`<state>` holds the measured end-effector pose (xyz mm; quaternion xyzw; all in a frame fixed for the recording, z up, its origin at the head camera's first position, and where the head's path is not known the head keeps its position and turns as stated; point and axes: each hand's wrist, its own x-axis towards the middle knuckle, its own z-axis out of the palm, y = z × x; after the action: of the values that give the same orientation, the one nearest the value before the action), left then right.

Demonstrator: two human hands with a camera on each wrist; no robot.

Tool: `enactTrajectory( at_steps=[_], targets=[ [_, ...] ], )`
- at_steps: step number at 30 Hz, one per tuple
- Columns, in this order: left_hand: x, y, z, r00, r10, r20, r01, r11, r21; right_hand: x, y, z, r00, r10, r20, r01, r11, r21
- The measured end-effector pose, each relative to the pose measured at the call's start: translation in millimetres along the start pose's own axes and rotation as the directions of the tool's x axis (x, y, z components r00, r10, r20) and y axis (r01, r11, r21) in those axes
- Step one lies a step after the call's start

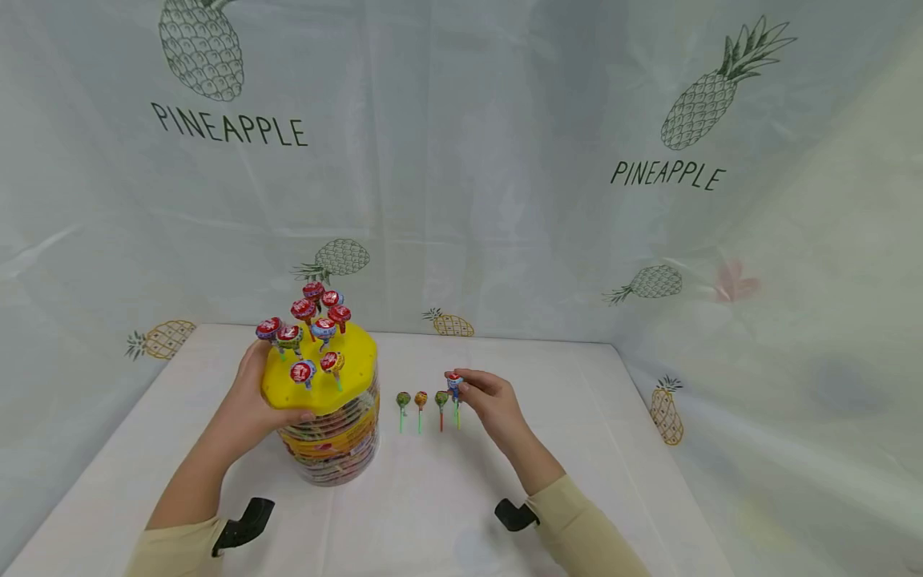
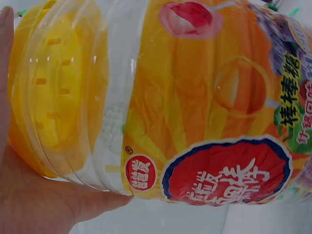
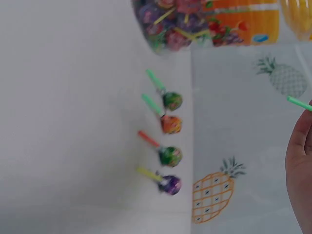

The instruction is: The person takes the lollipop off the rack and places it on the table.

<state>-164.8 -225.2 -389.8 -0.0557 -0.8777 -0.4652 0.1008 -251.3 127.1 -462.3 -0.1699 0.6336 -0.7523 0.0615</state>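
Lollipop jar (image 1: 337, 450) stands upright on the white table (image 1: 613, 449), left of centre. Long axis is vertical, with the yellow lid (image 1: 353, 353) on top.

- Left hand (image 1: 248, 393): fingers curled round the lid edge and upper wall, thumb on the front. The left wrist view confirms the palm is flat against the clear plastic.
- Right hand (image 1: 493, 401): fingertips pinch a single lollipop (image 1: 453, 382) just above the right end of the row. Its wrapped head points left and away from the person. Its green stick (image 3: 298, 103) pokes out of the hand in the right wrist view; I can't tell the exact tilt.
- Stuck lollipops (image 1: 317, 308): about ten in the lid holes, heads up, sticks roughly vertical.
- Row of lollipops (image 1: 421, 398): four lie flat just right of the jar. They are parallel, with heads away from the person and sticks toward them.

Risks, as I judge them:
- The jar is tall and gripped high, so a sideways push at the lid could tip it onto the row.
- The pinch on the small head is thin, so a slip would drop the lollipop onto the row and knock it out of line.
- The hand bumping the lid could shake the stuck ones loose.
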Motion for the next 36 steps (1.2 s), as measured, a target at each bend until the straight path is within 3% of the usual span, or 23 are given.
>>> enactTrajectory(
  at_steps=[12,23,28,36],
  targets=[
    [0.8,-3.7,2.5,0.999,0.031,-0.009,-0.031,0.999,0.014,2.2,35.9,-36.3,0.981,0.139,-0.137,-0.163,0.969,-0.187],
    [2.5,-8.3,4.6,0.999,0.041,-0.026,-0.041,0.999,0.008,11.6,54.7,-62.7,0.980,0.177,-0.093,-0.195,0.948,-0.251],
    [1.4,-9.2,3.4,0.998,0.051,-0.034,-0.051,0.999,-0.017,24.9,74.8,-68.3,0.970,0.201,-0.139,-0.237,0.911,-0.337],
    [0.9,-9.7,4.9,0.998,0.051,-0.039,-0.052,0.998,-0.025,35.6,82.5,-73.3,0.955,0.236,-0.180,-0.293,0.850,-0.438]
  ],
)
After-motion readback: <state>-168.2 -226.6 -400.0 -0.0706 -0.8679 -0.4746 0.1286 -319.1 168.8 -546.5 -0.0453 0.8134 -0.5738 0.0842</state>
